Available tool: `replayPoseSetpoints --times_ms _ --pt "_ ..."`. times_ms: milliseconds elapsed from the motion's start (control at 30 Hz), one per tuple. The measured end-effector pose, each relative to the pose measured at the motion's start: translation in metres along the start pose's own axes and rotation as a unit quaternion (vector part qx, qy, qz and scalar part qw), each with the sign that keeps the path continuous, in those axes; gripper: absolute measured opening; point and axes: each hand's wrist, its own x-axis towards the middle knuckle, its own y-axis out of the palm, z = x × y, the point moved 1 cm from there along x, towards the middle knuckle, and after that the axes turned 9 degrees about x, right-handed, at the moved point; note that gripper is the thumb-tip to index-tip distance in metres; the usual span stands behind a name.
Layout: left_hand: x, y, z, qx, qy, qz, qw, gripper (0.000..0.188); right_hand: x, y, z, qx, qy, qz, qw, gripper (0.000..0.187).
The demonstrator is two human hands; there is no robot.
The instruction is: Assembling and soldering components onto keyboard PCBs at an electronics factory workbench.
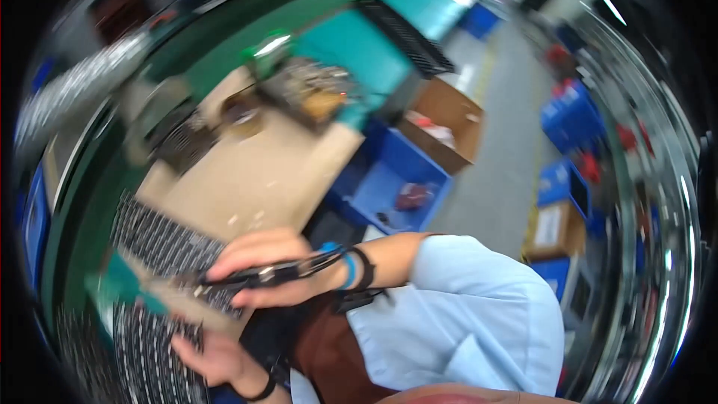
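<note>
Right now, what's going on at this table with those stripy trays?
The person's right hand grips a slim black handheld tool, its tip pointing left near a dark ridged tray. The left hand is at the edge of a second ridged tray, lower down; blur hides whether it grips it. Beyond the hands is a tan work surface, with a blue bin to its right.
</note>
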Motion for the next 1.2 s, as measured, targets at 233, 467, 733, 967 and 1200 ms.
replayPoseSetpoints --times_ms 233,467,733,967,1200 --pt "0.030 0.030 0.024 0.294 0.290 -0.134 0.901 0.062 0.012 -0.021 -0.004 0.015 -0.024 0.002 1.000 0.034" --pt "-0.014 -0.044 0.007 0.086 0.062 -0.082 0.991 0.038 -0.007 0.012 -0.001 -0.059 0.017 0.081 0.995 0.039" --pt "-0.009 0.034 0.002 0.252 0.320 -0.008 0.913 0.057 -0.038 0.009 -0.003 -0.024 -0.004 0.051 0.998 0.055" --pt "-0.010 0.004 -0.001 0.394 0.326 0.001 0.859 0.045 -0.041 0.013 -0.010 -0.025 -0.006 0.060 0.998 0.056" --pt "-0.012 0.001 -0.003 0.399 0.282 0.046 0.871 0.057 -0.045 0.010 -0.011 -0.026 -0.012 0.057 0.998 0.056"
